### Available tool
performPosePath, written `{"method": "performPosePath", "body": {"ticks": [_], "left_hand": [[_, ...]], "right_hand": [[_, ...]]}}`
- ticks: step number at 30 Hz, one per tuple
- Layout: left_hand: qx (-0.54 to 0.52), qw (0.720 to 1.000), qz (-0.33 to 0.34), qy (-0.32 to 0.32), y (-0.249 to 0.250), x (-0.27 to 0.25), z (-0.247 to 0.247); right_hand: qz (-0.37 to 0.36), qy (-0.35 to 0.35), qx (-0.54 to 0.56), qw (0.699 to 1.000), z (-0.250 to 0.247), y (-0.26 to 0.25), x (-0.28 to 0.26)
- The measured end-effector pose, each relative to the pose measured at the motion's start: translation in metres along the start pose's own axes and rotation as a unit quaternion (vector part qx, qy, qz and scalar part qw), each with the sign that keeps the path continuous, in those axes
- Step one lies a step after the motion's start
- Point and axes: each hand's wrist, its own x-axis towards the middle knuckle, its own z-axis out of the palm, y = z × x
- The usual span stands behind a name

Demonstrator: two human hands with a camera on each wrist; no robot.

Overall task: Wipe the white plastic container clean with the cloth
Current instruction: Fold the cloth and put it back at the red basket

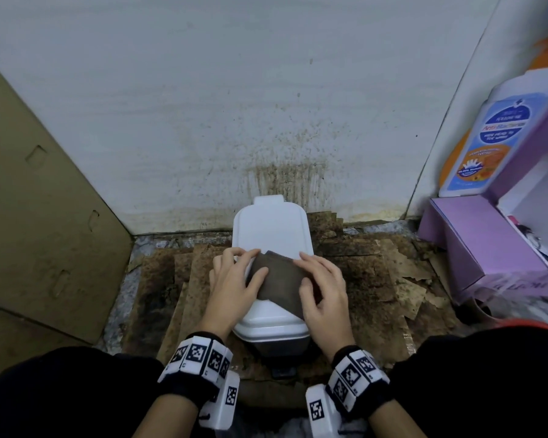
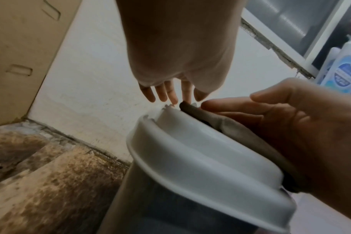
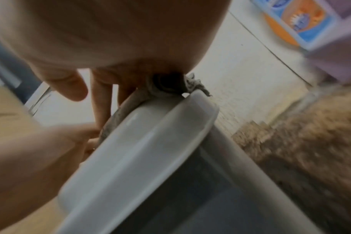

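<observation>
The white plastic container [image 1: 272, 229] stands on the floor against the wall, its white lid [image 2: 190, 158] on top and a darker body below [image 3: 190, 197]. A brown-grey cloth [image 1: 279, 279] lies folded across the near half of the lid. My left hand [image 1: 258, 262] pinches the cloth's left edge, thumb on top and forefinger along its far corner. My right hand [image 1: 307, 270] presses the cloth's right side with its fingers spread flat. In the right wrist view the cloth [image 3: 130, 101] bunches under my right fingers [image 3: 102, 102]. The cloth [image 2: 240, 131] hangs over the lid's rim.
Stained cardboard sheets [image 1: 178, 279] cover the floor around the container. A large cardboard panel [image 1: 38, 216] leans at the left. The white wall [image 1: 266, 121] behind is spattered brown. At the right stand a purple box [image 1: 475, 245] and an anti-bacterial wash bottle [image 1: 487, 143].
</observation>
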Motion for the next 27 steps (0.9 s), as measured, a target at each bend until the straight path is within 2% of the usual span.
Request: {"method": "performPosePath", "body": {"ticks": [2, 3, 6, 12, 16, 22, 25, 27], "left_hand": [[0.023, 0.999, 0.010, -0.021, 0.001, 0.003, -0.001], [0.032, 0.999, 0.012, -0.032, 0.001, 0.005, -0.003], [0.050, 0.996, 0.022, -0.072, 0.002, 0.012, -0.007], [0.074, 0.988, 0.051, -0.122, 0.005, 0.023, -0.013], [0.064, 0.988, 0.049, -0.131, 0.009, 0.024, -0.012], [0.029, 0.992, 0.078, -0.094, 0.019, 0.016, -0.009], [-0.038, 0.991, 0.092, -0.086, 0.024, 0.009, -0.008], [-0.107, 0.988, 0.080, -0.083, 0.029, 0.005, -0.008]], "right_hand": [[0.060, 0.050, -0.035, 0.996, 0.003, 0.001, -0.006], [0.101, 0.053, -0.044, 0.992, 0.004, 0.002, -0.008], [0.223, 0.008, -0.018, 0.975, 0.004, 0.005, -0.010], [0.319, 0.020, 0.065, 0.945, 0.002, 0.012, -0.009], [0.329, 0.004, 0.055, 0.943, 0.005, 0.027, -0.010], [0.336, 0.026, 0.058, 0.940, 0.000, 0.021, -0.007], [0.378, 0.025, 0.092, 0.921, -0.008, 0.022, -0.005], [0.371, 0.029, 0.083, 0.925, -0.013, 0.024, -0.003]]}}
